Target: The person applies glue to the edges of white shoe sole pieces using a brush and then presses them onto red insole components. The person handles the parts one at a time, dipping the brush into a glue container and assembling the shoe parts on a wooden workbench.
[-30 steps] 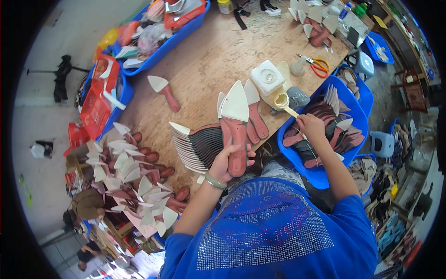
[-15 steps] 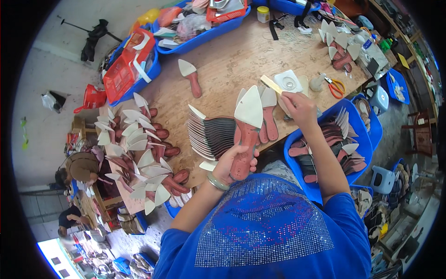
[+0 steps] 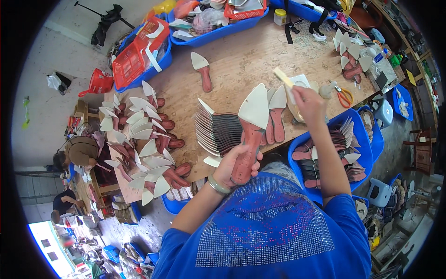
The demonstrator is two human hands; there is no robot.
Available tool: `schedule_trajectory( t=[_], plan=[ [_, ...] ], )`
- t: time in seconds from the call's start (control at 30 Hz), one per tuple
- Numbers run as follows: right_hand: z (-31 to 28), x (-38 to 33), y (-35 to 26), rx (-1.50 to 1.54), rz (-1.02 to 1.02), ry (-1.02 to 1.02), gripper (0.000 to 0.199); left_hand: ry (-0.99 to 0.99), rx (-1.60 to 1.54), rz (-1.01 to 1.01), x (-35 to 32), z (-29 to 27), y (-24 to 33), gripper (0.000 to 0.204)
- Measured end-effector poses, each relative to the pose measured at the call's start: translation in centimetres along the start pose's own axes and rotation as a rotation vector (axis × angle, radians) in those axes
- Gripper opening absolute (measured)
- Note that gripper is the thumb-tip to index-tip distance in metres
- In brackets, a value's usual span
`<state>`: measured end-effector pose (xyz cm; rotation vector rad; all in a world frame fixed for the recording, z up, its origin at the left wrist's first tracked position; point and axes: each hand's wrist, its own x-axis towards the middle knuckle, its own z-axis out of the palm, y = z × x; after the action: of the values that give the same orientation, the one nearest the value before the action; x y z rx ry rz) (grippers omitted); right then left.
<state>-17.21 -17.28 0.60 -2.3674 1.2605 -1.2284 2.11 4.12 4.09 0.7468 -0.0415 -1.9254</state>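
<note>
My left hand [image 3: 228,168] grips the narrow end of a shoe insole [image 3: 251,139], reddish brown with a broad cream pointed toe that points away from me. In my right hand [image 3: 309,106] is a pale yellow flat-handled brush [image 3: 284,78], pinched between thumb and fingers above a white square container [image 3: 301,80]. A fanned stack of insoles [image 3: 218,128] lies just left of the held one, their dark edges showing. Beyond it on the right rest two or three more insoles [image 3: 278,116], partly overlapped. A single insole [image 3: 203,72] lies apart, farther up the table.
Piled insoles [image 3: 148,135] cover the table's left end; a smaller pile [image 3: 351,58] lies far right. Orange-handled pliers [image 3: 344,96] rest near the right edge. A blue tub [image 3: 368,151] of insoles stands at my right. Blue bins [image 3: 218,37] line the far edge. People [image 3: 81,153] sit far left.
The view has shifted slightly, so the table appears lower and to the right. My right hand has turned with the brush; my left hand still holds the insole.
</note>
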Motion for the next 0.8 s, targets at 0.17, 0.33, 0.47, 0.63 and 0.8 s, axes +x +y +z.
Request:
schedule_trajectory(
  t=[0.17, 0.33, 0.47, 0.63, 0.8],
  plan=[
    [-2.8, -1.0, -0.4, 0.256, 0.217, 0.010, 0.014, 0.131, 0.231, 0.079, 0.2, -3.2, 0.7, 0.048],
    [-7.1, -3.0, -3.2, 0.587, 0.521, -0.127, 0.015, 0.626, 1.553, 0.779, 0.0, -3.7, 0.7, 0.066],
    [-8.2, -5.1, -4.6, 0.646, 0.425, -0.304, 0.014, 0.717, 1.740, 0.891, -1.1, -3.5, 1.9, 0.072],
    [-7.2, -5.0, -7.9, 0.522, 0.091, -0.303, 0.010, 0.721, 1.888, 0.992, -1.3, -4.0, 2.2, 0.072],
    [-6.0, -4.8, -7.1, 0.323, 0.078, -0.233, 0.010, 0.652, 1.772, 1.097, -1.7, -5.1, 2.3, 0.071]
  ],
)
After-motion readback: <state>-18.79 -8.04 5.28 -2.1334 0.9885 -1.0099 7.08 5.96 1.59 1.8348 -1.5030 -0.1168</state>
